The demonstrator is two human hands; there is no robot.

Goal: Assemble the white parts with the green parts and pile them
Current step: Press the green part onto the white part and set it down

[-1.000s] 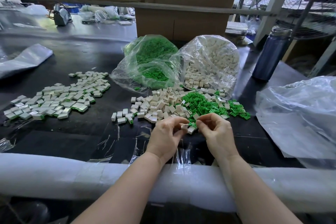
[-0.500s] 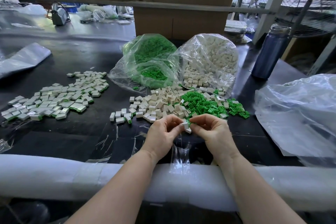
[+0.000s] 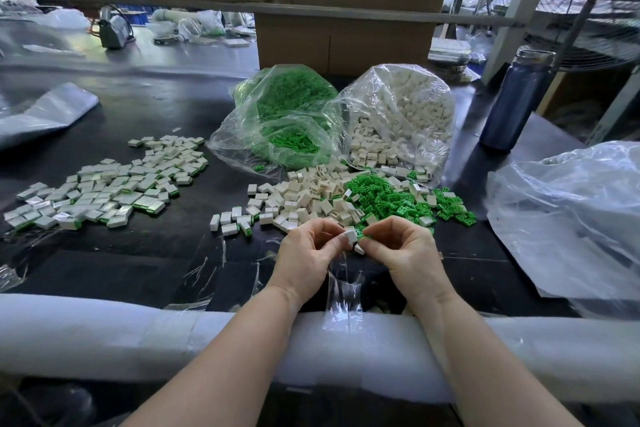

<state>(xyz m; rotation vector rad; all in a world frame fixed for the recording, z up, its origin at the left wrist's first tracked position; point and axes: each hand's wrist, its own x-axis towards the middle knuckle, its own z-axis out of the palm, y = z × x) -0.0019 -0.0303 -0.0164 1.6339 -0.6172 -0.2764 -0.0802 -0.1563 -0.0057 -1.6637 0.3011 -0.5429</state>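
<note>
Green parts (image 3: 291, 104) bagged; white parts (image 3: 412, 111) bagged

White part (image 3: 350, 235) against green part (image 3: 363, 236)

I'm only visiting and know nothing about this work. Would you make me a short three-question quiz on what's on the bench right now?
1. True or false: the left hand holds a white part.
2. Which bag lies nearer the blue bottle? A) the bag of green parts B) the bag of white parts
3. Fill in: the pile of finished pieces lies to the person's ____ of the loose white parts.

Key
1. True; the right hand meets it there, with a green part showing at its fingers.
2. B
3. left
</note>
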